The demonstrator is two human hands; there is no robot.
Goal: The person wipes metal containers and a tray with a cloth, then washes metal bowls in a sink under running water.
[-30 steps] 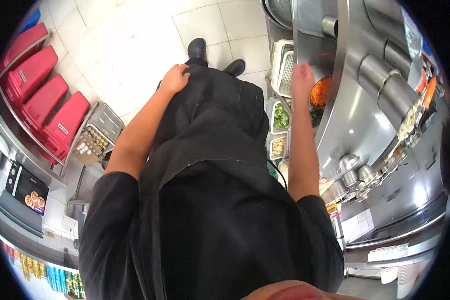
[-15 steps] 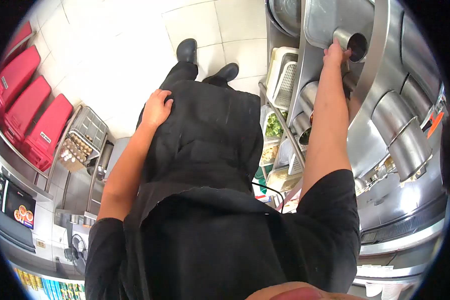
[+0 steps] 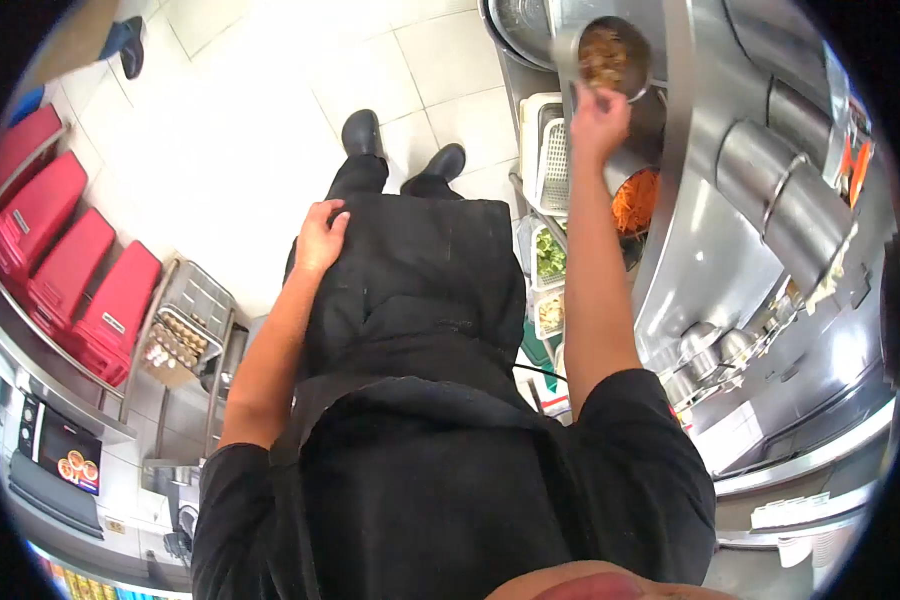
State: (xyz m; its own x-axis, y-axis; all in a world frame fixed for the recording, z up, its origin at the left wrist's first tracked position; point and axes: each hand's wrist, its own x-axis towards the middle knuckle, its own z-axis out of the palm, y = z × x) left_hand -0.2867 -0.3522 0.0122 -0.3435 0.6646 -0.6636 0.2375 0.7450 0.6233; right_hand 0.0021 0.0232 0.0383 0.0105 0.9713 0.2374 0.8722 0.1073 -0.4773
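My right hand (image 3: 600,125) reaches up and to the right, its fingers closed at the near rim of a round steel canister (image 3: 642,75). Brown chopped food (image 3: 604,58) shows inside its mouth, a little blurred. Close below the hand, another steel canister holds shredded orange carrot (image 3: 635,202). My left hand (image 3: 322,238) lies on the front of my black apron (image 3: 420,260), fingers loosely spread and holding nothing.
White baskets (image 3: 553,165) and trays of green leaves (image 3: 549,252) stand on a rack beside my right arm. A steel counter edge (image 3: 677,130) runs along the right. Red lidded bins (image 3: 115,310) line the left. Another person's shoe (image 3: 130,48) is at upper left.
My right hand and the canister have shifted left, and the canister's mouth now shows brown food. The shredded carrot has come into view, as has another person's foot. My left hand stays on the apron.
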